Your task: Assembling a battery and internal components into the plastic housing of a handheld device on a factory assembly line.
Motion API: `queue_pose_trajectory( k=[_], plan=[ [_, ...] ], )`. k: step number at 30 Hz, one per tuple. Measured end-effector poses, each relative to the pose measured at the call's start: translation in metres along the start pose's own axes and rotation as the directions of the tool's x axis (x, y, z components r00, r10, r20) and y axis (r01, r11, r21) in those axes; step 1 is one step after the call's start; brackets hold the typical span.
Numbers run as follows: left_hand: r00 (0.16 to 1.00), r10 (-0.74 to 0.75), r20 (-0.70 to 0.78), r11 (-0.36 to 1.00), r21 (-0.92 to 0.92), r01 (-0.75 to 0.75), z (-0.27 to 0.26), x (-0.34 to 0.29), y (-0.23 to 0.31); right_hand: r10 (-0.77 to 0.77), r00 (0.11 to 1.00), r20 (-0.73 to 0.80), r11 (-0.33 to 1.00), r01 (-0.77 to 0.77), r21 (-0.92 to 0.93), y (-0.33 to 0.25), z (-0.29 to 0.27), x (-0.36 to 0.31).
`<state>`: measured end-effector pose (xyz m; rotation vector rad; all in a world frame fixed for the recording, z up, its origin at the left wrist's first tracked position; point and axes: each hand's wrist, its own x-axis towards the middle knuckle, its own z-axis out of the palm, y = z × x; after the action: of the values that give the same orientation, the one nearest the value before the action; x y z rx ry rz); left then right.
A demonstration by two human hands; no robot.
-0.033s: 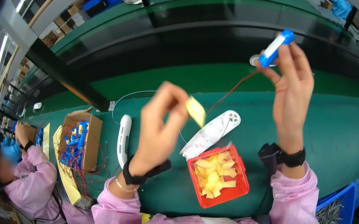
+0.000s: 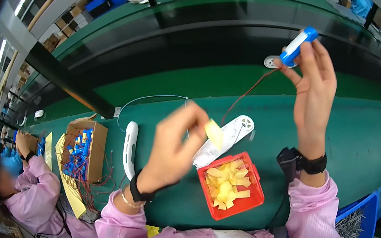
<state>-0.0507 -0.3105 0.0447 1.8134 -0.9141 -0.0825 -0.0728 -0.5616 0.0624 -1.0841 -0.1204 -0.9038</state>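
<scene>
My right hand [image 2: 314, 84] is raised at the upper right, its fingers closed round a blue battery pack [image 2: 298, 46] with a white strip along its side. A thin dark red wire [image 2: 251, 90] runs down from the pack toward a white plastic housing [image 2: 228, 143] lying on the table. My left hand [image 2: 177, 144], a little blurred, pinches a small pale yellow piece of tape or foam [image 2: 213, 134] above that housing. Below it stands an open red box [image 2: 253, 202] holding several similar yellow pieces [image 2: 228, 182].
A curved white plastic part [image 2: 130, 149] lies left of my left hand. Farther left, a cardboard box [image 2: 98, 154] holds several blue packs with wires, beside a co-worker in pink [image 2: 34, 191]. A blue bin [image 2: 365, 234] of metal pieces stands at right. A black conveyor [image 2: 204, 35] runs behind.
My left hand has moved slightly right and down with the yellow piece. My right hand has shifted a little up and right, with the blue battery pack still in its fingers.
</scene>
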Motion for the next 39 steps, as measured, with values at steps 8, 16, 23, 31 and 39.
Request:
queue_pose_trajectory(
  k=[8, 16, 23, 31, 39],
  plan=[
    [0.877, 0.147, 0.457, 0.749, 0.528, -0.4, 0.063, -0.04, -0.012, -0.025, 0.991, -0.13, 0.996, 0.036, 0.083, -0.018, -0.031, 0.017],
    [0.959, 0.115, 0.26, 0.858, 0.461, -0.228, 0.059, -0.014, -0.008, -0.069, 0.985, -0.158, 0.997, 0.071, 0.005, -0.039, -0.047, 0.021],
    [0.971, -0.236, 0.023, 0.807, 0.561, 0.183, 0.037, 0.017, -0.066, -0.046, 0.998, -0.043, 0.999, 0.046, -0.004, -0.04, -0.035, 0.017],
    [0.753, -0.508, 0.418, 0.858, 0.173, 0.483, 0.073, 0.037, -0.113, -0.068, 0.997, 0.03, 0.998, 0.068, -0.001, -0.039, -0.04, 0.017],
    [0.908, -0.397, -0.134, 0.857, -0.409, 0.314, 0.069, 0.086, -0.069, 0.028, 0.992, 0.121, 1.0, -0.027, -0.005, -0.029, -0.028, 0.012]
  ],
)
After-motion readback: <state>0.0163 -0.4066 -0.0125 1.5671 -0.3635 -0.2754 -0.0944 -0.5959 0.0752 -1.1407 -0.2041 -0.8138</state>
